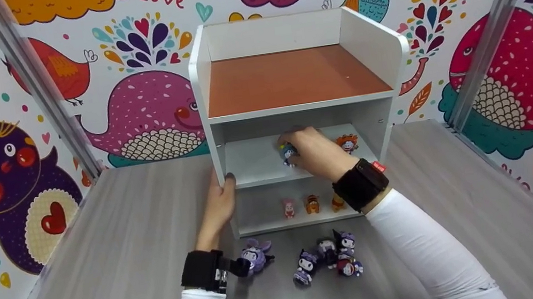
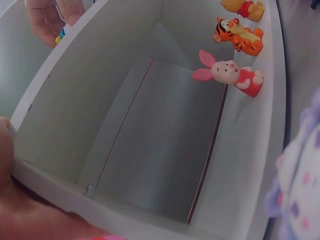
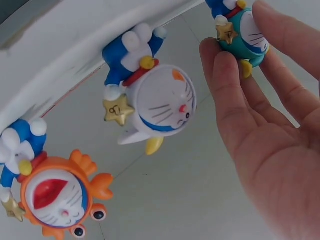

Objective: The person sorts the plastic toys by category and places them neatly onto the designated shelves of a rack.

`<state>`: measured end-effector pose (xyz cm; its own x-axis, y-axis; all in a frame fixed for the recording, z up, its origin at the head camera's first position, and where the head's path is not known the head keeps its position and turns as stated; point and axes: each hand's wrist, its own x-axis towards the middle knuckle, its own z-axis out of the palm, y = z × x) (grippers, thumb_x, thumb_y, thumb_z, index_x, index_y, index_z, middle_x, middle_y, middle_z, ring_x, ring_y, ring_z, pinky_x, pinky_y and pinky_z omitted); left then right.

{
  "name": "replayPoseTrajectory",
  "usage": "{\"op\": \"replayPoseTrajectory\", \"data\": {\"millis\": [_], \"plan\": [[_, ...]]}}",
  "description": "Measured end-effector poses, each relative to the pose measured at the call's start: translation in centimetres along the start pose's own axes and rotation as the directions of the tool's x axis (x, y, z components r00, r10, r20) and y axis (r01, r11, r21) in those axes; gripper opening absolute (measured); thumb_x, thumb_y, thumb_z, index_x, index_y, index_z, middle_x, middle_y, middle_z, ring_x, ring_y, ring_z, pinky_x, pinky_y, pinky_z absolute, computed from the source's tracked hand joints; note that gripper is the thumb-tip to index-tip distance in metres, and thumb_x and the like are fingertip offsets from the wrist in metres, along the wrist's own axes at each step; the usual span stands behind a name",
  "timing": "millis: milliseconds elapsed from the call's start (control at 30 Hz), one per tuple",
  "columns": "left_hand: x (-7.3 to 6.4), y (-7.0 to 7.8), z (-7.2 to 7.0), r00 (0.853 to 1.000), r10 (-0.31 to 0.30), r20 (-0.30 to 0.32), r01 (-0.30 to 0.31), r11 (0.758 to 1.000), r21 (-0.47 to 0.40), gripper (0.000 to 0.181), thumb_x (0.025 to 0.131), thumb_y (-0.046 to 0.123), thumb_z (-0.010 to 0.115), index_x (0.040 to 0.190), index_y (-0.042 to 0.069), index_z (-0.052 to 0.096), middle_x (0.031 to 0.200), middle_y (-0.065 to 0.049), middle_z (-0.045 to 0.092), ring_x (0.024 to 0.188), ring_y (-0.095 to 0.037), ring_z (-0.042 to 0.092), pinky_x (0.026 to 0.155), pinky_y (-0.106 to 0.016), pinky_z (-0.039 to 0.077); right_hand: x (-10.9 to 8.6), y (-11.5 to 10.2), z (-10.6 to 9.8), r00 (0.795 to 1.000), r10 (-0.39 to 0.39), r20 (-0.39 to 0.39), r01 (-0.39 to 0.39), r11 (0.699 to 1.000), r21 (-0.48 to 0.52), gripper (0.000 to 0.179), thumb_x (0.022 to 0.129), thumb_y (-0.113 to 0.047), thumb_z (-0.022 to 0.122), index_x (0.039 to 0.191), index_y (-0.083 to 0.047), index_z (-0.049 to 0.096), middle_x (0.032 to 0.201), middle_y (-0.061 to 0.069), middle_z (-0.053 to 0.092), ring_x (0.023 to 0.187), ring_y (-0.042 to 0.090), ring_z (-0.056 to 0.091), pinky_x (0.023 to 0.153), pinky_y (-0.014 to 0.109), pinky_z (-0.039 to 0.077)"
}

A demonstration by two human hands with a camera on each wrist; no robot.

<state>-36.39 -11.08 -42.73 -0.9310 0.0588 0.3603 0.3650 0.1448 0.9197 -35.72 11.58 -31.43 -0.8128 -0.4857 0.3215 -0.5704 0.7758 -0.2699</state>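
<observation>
My right hand [image 1: 318,151] reaches onto the middle shelf and holds a small blue cat figurine [image 3: 247,37] with a teal hood between thumb and fingers. Beside it on that shelf stand a white-hooded cat figurine [image 3: 162,105] and an orange crab-hooded one [image 1: 347,143]. In the head view my right hand hides the white-hooded one. My left hand [image 1: 219,204] grips the left side panel of the white shelf unit [image 1: 216,141], thumb in front. Below, a pink piglet figurine [image 2: 232,74], a tiger figurine [image 2: 240,37] and a yellow bear figurine [image 1: 338,202] stand on the bottom shelf.
In front of the unit, several purple-and-black figurines [image 1: 306,267] cluster on the grey wood-look surface [image 1: 152,228]. A lilac figurine [image 1: 256,255] lies by my left wrist. The brown top board [image 1: 288,78] has raised white sides. Cartoon-printed walls [image 1: 147,114] stand behind and at both sides.
</observation>
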Motion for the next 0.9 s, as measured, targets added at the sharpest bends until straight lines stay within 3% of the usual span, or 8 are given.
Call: {"op": "replayPoseTrajectory", "data": {"millis": [400,700,900], "plan": [[0.15,0.06,0.11,1.0,0.005,0.004,-0.005,1.0,0.005,0.061,0.104,0.012,0.034,0.16,0.001,0.011,0.165,-0.026,0.015,0.154,-0.041,0.013,0.125,-0.06,0.012,-0.57,-0.24,-0.42,1.0,0.004,-0.029,-0.004,1.0,-0.02,0.04,0.085,-0.002,0.076,0.124,-0.003,0.068,0.125,0.016,0.069,0.111,0.031,0.067,0.089,0.045,0.058],[0.05,-0.17,0.11,1.0,-0.016,0.011,0.016,1.0,0.011,0.062,0.104,0.012,0.034,0.16,0.0,0.01,0.165,-0.027,0.013,0.154,-0.042,0.011,0.124,-0.062,0.01,-0.66,-0.35,-0.25,1.0,0.026,-0.017,-0.026,0.999,-0.023,0.032,0.09,0.0,0.071,0.122,-0.003,0.07,0.123,0.015,0.07,0.11,0.029,0.069,0.09,0.043,0.059],[0.15,-0.12,0.01,1.0,0.001,0.008,-0.001,1.0,0.0,0.062,0.104,0.011,0.035,0.16,0.0,0.01,0.165,-0.027,0.013,0.154,-0.041,0.012,0.125,-0.061,0.01,-0.51,-0.36,-0.23,0.999,0.026,-0.027,-0.027,0.999,-0.029,0.032,0.091,0.002,0.069,0.122,-0.004,0.07,0.123,0.015,0.07,0.111,0.03,0.068,0.092,0.044,0.057]]}}
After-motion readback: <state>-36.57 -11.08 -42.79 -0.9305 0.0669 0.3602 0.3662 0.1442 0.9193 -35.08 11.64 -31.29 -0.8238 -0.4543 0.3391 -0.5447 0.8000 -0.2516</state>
